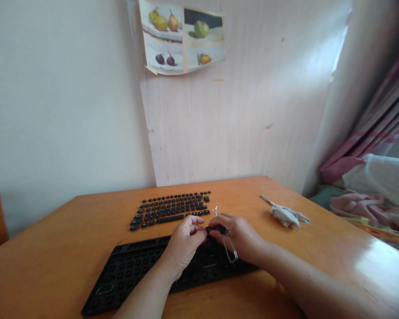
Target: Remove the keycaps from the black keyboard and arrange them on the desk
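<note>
My left hand (185, 243) is pinched on a small black keycap (209, 229), above the black keyboard base (109, 274). Meeting it from the other side, my right hand (244, 237) has its fingertips at the same keycap. A wire keycap puller (231, 250) is also gripped in the right hand, with its metal loops sticking out at both ends. The base lies slightly slanted on the table, its key positions bare of caps where I can see them. Both hands and forearms hide its middle and part of its right side.
Loose black keycaps (173, 207) lie in keyboard-like rows behind the base, a long spacebar (170, 219) among them. A crumpled grey cloth (287, 215) rests at the right of the wooden table (46, 239). The wall board (239, 133) stands behind.
</note>
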A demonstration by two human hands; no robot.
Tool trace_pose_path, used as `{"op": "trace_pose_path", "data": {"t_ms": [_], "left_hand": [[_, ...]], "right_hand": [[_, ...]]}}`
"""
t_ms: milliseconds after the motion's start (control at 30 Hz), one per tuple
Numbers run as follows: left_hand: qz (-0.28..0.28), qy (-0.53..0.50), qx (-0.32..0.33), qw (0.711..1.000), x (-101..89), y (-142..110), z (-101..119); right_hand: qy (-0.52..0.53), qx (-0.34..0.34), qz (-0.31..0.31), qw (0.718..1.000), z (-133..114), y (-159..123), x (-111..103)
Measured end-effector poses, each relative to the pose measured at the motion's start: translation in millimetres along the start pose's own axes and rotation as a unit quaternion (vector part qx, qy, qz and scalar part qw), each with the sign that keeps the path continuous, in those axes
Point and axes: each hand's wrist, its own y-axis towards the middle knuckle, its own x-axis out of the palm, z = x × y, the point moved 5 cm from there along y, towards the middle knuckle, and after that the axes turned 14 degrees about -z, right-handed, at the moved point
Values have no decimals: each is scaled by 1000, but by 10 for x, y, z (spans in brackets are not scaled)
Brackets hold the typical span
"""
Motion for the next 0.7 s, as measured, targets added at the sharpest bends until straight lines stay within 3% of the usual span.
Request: {"op": "trace_pose_path", "data": {"t_ms": [100, 233, 367, 500, 700], "left_hand": [[36, 43, 26, 998, -83, 9, 18], [102, 192, 50, 975, -249, -2, 24], [100, 325, 37, 940, -276, -13, 13], [65, 394, 36, 916, -204, -7, 4], [45, 424, 36, 904, -168, 0, -20]], "right_hand": [[28, 20, 40, 999, 143, 11, -172], [55, 62, 82, 993, 348, 35, -461], [65, 130, 92, 985, 623, 72, -625], [65, 175, 99, 977, 1010, 116, -631], [57, 195, 76, 976, 1553, 312, -491]]}}
